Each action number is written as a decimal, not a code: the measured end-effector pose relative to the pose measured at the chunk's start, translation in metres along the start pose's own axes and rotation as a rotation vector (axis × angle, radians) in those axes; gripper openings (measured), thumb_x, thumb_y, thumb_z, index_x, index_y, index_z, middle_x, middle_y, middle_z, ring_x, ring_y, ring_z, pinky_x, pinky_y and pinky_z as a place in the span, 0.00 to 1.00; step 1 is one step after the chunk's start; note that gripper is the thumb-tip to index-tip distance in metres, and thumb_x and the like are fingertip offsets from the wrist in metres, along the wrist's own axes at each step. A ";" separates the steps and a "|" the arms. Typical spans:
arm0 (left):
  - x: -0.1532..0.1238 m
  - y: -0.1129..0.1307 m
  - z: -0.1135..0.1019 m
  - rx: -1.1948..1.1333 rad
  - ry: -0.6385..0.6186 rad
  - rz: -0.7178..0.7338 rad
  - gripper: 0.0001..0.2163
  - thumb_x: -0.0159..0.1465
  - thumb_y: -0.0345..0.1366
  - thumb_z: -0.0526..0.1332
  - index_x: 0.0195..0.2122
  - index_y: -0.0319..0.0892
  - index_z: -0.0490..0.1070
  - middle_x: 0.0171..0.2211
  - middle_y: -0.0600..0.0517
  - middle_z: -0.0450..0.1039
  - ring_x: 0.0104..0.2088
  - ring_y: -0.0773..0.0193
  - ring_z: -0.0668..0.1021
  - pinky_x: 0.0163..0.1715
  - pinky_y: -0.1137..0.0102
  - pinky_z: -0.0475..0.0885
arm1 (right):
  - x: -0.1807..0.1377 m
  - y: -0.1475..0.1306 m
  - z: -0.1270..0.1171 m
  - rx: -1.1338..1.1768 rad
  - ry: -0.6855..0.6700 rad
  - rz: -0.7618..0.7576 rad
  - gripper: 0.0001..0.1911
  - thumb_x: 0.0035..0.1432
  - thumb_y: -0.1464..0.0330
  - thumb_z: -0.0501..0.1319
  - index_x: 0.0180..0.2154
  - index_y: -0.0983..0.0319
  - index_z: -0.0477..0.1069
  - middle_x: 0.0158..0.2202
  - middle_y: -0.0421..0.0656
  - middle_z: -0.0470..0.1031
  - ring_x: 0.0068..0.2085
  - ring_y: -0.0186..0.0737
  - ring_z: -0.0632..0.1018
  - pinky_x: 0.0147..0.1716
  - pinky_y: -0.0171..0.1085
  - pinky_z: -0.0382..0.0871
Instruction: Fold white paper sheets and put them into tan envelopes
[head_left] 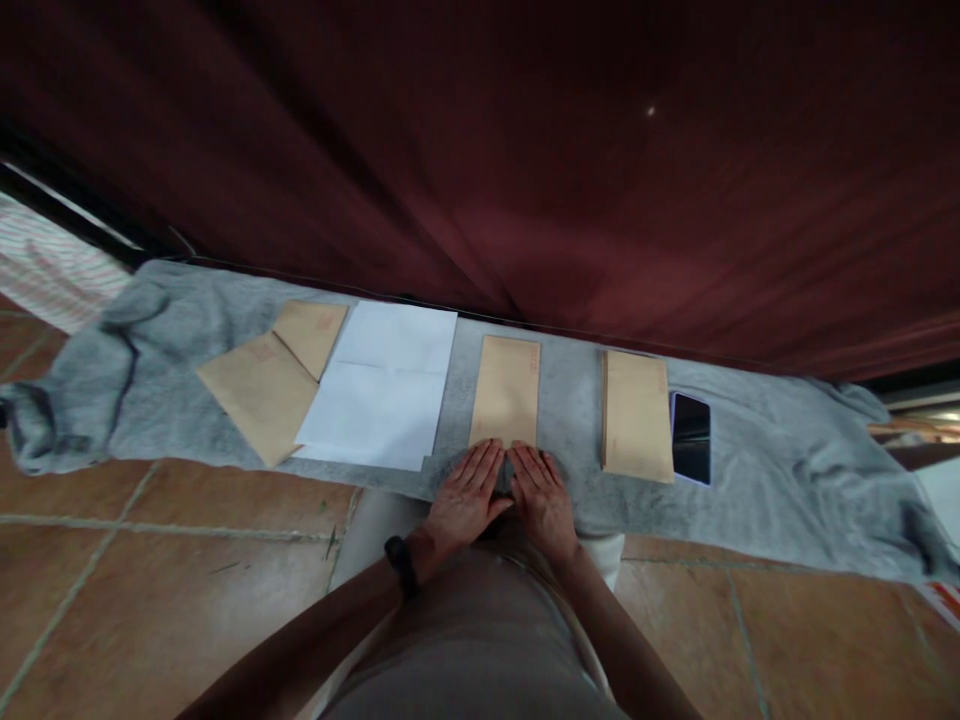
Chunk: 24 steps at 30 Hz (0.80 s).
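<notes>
A brown paper envelope [506,390] lies lengthwise in front of me on the grey cloth [574,400]. Flat on its near end rest the fingertips of my left hand [470,495], fingers stretched out and thumb pointing inward. Beside it, my right hand [540,500] presses down on the same end, its fingers also straight. The two hands almost meet at the index fingers, and neither grips anything. Under the fingers the envelope's near edge is hidden. White sheets of paper [382,385] with a crease across them lie left of the envelope.
A stack of brown envelopes [637,415] sits to the right, with a phone [691,438] against its right side. Farther left, two groups of brown envelopes [262,395] overlap at angles. A dark red curtain [480,200] hangs behind the cloth; tiled floor [225,570] shows below.
</notes>
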<state>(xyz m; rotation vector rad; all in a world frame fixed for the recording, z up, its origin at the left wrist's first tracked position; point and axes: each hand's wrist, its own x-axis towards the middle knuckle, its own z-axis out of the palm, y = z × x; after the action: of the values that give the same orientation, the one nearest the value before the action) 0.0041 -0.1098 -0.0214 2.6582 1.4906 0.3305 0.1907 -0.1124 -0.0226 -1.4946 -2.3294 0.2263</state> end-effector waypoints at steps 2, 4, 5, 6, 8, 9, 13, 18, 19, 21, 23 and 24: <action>-0.001 -0.004 -0.001 0.024 0.003 0.008 0.32 0.71 0.50 0.55 0.70 0.34 0.58 0.69 0.40 0.61 0.71 0.53 0.61 0.71 0.58 0.56 | -0.002 0.002 -0.001 -0.003 0.002 0.019 0.24 0.73 0.71 0.49 0.67 0.67 0.63 0.66 0.52 0.68 0.67 0.45 0.68 0.69 0.50 0.57; -0.001 -0.004 -0.003 0.035 0.006 0.002 0.31 0.72 0.50 0.55 0.69 0.34 0.60 0.69 0.41 0.62 0.71 0.53 0.62 0.71 0.58 0.55 | -0.004 0.003 -0.003 -0.004 0.009 0.024 0.24 0.73 0.71 0.48 0.66 0.68 0.63 0.66 0.52 0.68 0.67 0.45 0.68 0.69 0.50 0.57; 0.000 -0.003 -0.003 0.038 0.007 -0.004 0.31 0.72 0.50 0.55 0.69 0.34 0.60 0.69 0.41 0.62 0.71 0.53 0.62 0.71 0.58 0.55 | -0.004 0.004 -0.003 -0.005 0.014 0.025 0.24 0.74 0.70 0.48 0.66 0.68 0.63 0.66 0.52 0.68 0.67 0.45 0.68 0.69 0.51 0.57; 0.001 -0.001 -0.004 0.038 0.006 -0.007 0.30 0.72 0.49 0.55 0.68 0.33 0.61 0.69 0.41 0.62 0.70 0.52 0.62 0.71 0.59 0.55 | -0.003 0.004 -0.003 -0.005 0.016 0.024 0.24 0.74 0.69 0.48 0.66 0.68 0.63 0.66 0.52 0.68 0.68 0.46 0.67 0.69 0.51 0.57; 0.005 0.004 -0.004 0.034 -0.003 -0.001 0.29 0.72 0.47 0.54 0.68 0.32 0.62 0.70 0.41 0.61 0.71 0.53 0.62 0.71 0.60 0.55 | -0.001 0.003 -0.003 0.001 0.015 0.012 0.24 0.74 0.68 0.48 0.67 0.67 0.63 0.67 0.51 0.67 0.68 0.46 0.67 0.70 0.51 0.56; 0.007 0.007 -0.003 0.030 -0.007 0.004 0.28 0.73 0.45 0.54 0.68 0.32 0.62 0.70 0.41 0.60 0.71 0.54 0.61 0.71 0.61 0.55 | 0.001 0.003 -0.003 0.005 0.014 0.003 0.24 0.75 0.67 0.47 0.67 0.67 0.62 0.67 0.51 0.67 0.68 0.45 0.66 0.70 0.51 0.55; 0.011 0.009 -0.003 0.026 -0.019 0.013 0.27 0.73 0.43 0.52 0.69 0.33 0.61 0.71 0.43 0.59 0.71 0.55 0.61 0.71 0.60 0.54 | 0.005 0.003 0.000 0.007 0.018 -0.015 0.25 0.75 0.66 0.46 0.68 0.64 0.61 0.67 0.49 0.68 0.68 0.45 0.66 0.70 0.52 0.54; 0.003 -0.003 -0.006 0.070 -0.023 -0.017 0.27 0.73 0.46 0.52 0.69 0.34 0.61 0.71 0.43 0.59 0.71 0.54 0.61 0.72 0.57 0.54 | -0.001 0.007 0.001 -0.023 0.032 0.021 0.24 0.75 0.66 0.47 0.68 0.63 0.62 0.67 0.48 0.67 0.68 0.46 0.66 0.69 0.52 0.54; 0.001 -0.006 -0.007 0.081 -0.022 -0.023 0.27 0.73 0.46 0.52 0.69 0.34 0.61 0.71 0.43 0.59 0.71 0.54 0.60 0.72 0.56 0.53 | -0.003 0.008 0.001 -0.028 0.037 0.029 0.24 0.75 0.66 0.47 0.67 0.63 0.62 0.67 0.48 0.67 0.68 0.46 0.66 0.69 0.52 0.54; -0.001 -0.009 -0.009 0.100 -0.024 -0.026 0.28 0.73 0.46 0.52 0.68 0.34 0.61 0.70 0.42 0.59 0.71 0.53 0.60 0.72 0.56 0.52 | -0.004 0.009 0.000 -0.038 0.045 0.039 0.24 0.75 0.66 0.47 0.67 0.62 0.62 0.67 0.47 0.68 0.68 0.46 0.65 0.69 0.53 0.54; 0.000 -0.008 -0.010 0.113 -0.032 -0.031 0.28 0.73 0.47 0.52 0.68 0.33 0.61 0.70 0.41 0.59 0.71 0.52 0.60 0.72 0.55 0.52 | -0.002 0.007 -0.001 -0.048 0.042 0.039 0.24 0.75 0.66 0.46 0.68 0.62 0.63 0.67 0.47 0.67 0.69 0.47 0.64 0.69 0.53 0.54; 0.002 -0.006 -0.010 0.117 -0.039 -0.032 0.28 0.73 0.47 0.53 0.69 0.34 0.61 0.70 0.41 0.60 0.71 0.51 0.61 0.72 0.54 0.53 | -0.001 0.006 -0.001 -0.054 0.034 0.035 0.24 0.75 0.66 0.46 0.68 0.62 0.63 0.67 0.47 0.67 0.69 0.48 0.64 0.69 0.54 0.54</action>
<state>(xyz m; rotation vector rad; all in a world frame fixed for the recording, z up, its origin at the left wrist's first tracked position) -0.0021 -0.1049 -0.0122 2.7080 1.5855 0.1934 0.1965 -0.1105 -0.0241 -1.5536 -2.3010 0.1474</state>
